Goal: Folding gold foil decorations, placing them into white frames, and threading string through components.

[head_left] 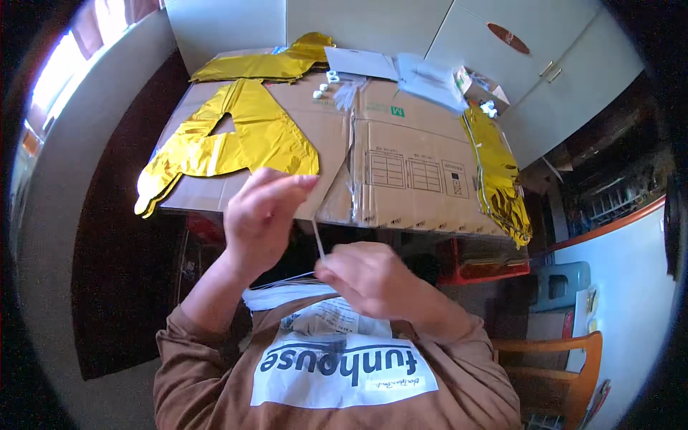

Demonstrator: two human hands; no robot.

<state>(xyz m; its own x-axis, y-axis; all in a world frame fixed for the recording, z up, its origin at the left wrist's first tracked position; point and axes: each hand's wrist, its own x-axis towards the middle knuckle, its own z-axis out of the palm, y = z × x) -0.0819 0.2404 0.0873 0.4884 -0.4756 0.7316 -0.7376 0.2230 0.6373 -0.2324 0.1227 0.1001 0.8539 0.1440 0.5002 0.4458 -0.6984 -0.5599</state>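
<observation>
a brown shirt (466, 373) fills the bottom of the frame. above it, at centre, the right hand (369, 278) is closed on 1 thin white strip (318, 240) rising to the left hand (261, 211), whose grip cannot be told. beyond, 1 shiny gold foil piece (271, 136) lies on flattened cardboard (328, 140) at the upper left of the frame.

foil shape (261, 136): shiny gold | cardboard (412, 136): tan (green and black print) | thin strip (318, 238): whitish | shirt (344, 390): brown, white panel
</observation>
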